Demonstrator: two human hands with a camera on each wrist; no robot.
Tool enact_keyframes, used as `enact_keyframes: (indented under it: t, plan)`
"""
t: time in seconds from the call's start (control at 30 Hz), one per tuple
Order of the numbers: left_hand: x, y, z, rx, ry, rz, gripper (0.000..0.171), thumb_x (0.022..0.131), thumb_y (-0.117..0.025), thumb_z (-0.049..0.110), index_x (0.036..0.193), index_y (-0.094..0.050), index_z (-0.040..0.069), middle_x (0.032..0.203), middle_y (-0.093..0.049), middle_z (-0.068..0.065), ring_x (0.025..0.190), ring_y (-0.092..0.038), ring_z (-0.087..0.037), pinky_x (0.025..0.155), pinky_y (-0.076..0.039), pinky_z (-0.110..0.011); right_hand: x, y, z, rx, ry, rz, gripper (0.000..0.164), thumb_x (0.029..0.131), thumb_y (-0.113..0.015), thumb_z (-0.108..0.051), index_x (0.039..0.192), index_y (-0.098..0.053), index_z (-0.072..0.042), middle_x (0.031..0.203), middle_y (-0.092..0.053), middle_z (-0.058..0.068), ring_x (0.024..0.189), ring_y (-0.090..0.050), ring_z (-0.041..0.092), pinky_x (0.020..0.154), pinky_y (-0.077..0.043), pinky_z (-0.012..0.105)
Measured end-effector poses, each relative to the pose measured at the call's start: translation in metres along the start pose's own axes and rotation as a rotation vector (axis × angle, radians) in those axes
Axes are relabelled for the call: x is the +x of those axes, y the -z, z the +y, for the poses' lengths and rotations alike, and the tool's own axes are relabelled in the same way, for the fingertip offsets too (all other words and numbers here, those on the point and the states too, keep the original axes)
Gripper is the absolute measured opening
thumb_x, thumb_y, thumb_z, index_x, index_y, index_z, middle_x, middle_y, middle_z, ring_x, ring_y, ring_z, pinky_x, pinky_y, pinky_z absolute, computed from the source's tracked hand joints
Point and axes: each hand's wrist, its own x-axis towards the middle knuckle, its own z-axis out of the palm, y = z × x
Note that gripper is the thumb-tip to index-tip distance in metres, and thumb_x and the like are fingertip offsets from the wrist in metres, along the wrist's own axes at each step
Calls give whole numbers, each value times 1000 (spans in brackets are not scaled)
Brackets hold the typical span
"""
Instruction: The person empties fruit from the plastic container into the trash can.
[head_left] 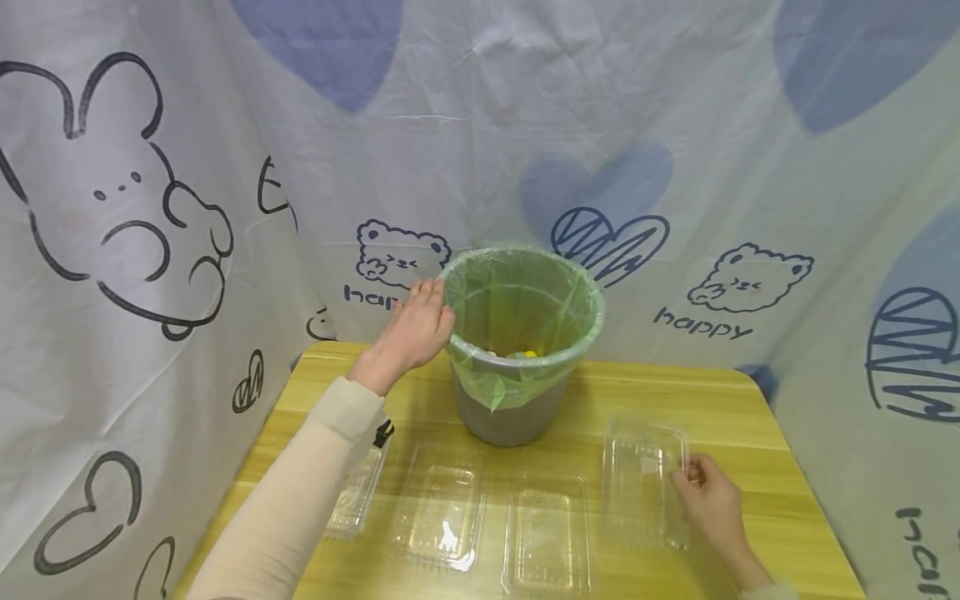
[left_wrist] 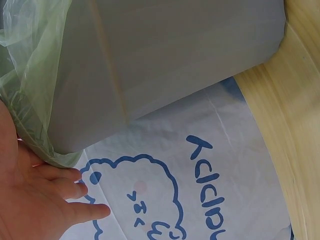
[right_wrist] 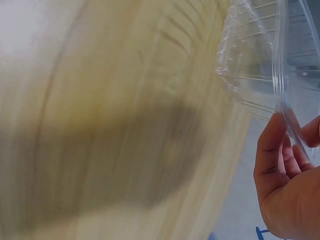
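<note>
My left hand (head_left: 423, 325) is at the left rim of a grey bin (head_left: 510, 421) lined with a green plastic bag (head_left: 491, 379). In the left wrist view its fingers (left_wrist: 87, 211) stretch out beside the folded-over bag edge, none curled round it. At the right of the table, my right hand (head_left: 712, 500) pinches the right edge of a clear plastic box (head_left: 637, 483). Seen from the right wrist, thumb and fingers grip the rim of this box (right_wrist: 252, 55), tilted above the wood. Inside the bin lie a small yellow thing (head_left: 531, 354) and something pale, mostly hidden by the rim.
More clear plastic boxes lie on the wooden table (head_left: 675, 387): one box (head_left: 547, 533) at the middle front, another box (head_left: 442, 512) left of it, and a third box (head_left: 352, 504) partly behind my left sleeve. A printed white curtain (head_left: 480, 150) surrounds the table's back and sides.
</note>
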Motion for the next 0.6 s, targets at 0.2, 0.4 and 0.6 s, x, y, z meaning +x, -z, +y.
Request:
enact_keyframes:
  t: [0.2,0.4,0.6]
  plan:
    - [0,0,0,1,-1,1,70,110,-20,38,166,-16,-4,174,-13,-26,164,-9,-42,132,-11,-66,-7,-4,3,11,-24,-43,27,96,-67,-11,118,-67,4,95,-73,15,63,-57,2,52,-54,21]
    - [0,1,0,-5,-6,4,70,110,-21,38,166,-17,-4,174,-13,-26,164,-10,-42,132,-11,-66,-10,-7,8,-17,-52,-76,27,96,-67,-13,118,-68,4,92,-71,12,67,-56,6,55,-52,20]
    - [-1,1,1,-3,-2,-1,70,110,-21,39,166,-16,-3,175,-12,-25,164,-9,-41,132,-11,-65,-11,-10,14,-13,-120,-162,28,98,-64,-16,119,-66,3,94,-70,12,70,-57,12,55,-52,22]
